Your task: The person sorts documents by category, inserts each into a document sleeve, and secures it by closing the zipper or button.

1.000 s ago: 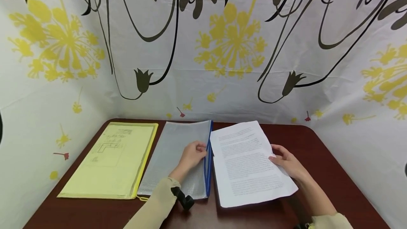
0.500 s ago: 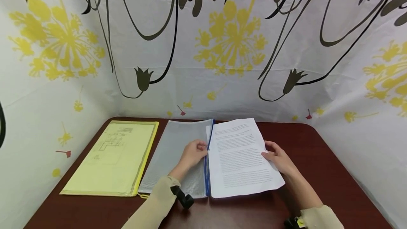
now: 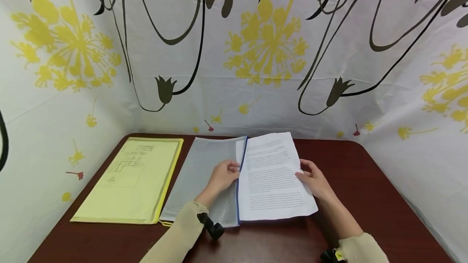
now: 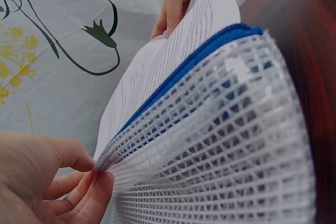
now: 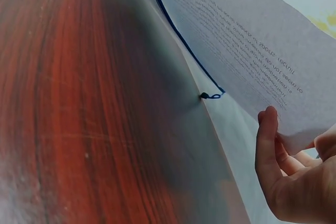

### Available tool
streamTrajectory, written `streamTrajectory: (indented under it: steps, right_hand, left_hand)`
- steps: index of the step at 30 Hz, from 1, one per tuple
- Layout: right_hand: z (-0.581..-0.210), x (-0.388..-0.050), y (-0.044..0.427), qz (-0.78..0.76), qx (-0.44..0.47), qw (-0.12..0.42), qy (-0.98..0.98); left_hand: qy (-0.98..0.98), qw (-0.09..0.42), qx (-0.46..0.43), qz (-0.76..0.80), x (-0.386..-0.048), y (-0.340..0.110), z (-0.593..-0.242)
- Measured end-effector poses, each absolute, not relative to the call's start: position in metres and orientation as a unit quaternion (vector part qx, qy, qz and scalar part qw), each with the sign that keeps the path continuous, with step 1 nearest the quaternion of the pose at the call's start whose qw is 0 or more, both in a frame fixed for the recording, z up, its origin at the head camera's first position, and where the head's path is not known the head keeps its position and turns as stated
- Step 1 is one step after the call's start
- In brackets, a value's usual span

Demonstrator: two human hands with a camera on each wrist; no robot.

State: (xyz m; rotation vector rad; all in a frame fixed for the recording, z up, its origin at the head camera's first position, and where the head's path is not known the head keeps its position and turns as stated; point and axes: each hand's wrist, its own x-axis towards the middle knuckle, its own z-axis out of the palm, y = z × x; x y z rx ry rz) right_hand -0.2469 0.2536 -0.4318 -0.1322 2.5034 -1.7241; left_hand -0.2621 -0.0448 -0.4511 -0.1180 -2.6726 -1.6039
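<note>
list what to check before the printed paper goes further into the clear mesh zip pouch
1. Left hand pinching clear mesh zip pouch beside its blue zipper: ok
2. Right hand gripping printed paper by its right edge: ok
3. Paper's far left corner inside pouch: ok
4. Paper fully inside: not ok, most is outside
5. One sheet or several: cannot tell
6. Yellow zip pouch out of the way, farther left: ok

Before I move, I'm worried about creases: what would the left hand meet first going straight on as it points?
Past the folder it pinches, the left hand would probably meet the paper first, though depth is hard to judge.
</note>
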Motion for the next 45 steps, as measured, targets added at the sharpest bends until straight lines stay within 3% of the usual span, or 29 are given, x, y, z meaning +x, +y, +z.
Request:
streamTrajectory:
  steps: [26, 33, 45]
  right_hand:
    - [-0.44, -0.251, 0.223, -0.582, -0.022, 0.02, 0.813]
    - [-0.44, -0.25, 0.217, -0.584, -0.002, 0.04, 0.811]
    - [-0.433, -0.253, 0.223, -0.53, 0.004, -0.026, 0.848]
  left_hand:
    - [-0.84, -0.005, -0.031, -0.542, -0.264, -0.035, -0.455]
    - [-0.825, -0.003, -0.021, -0.564, -0.266, -0.033, -0.456]
    - [-0.805, 0.014, -0.003, -0.593, -0.262, -0.034, -0.453]
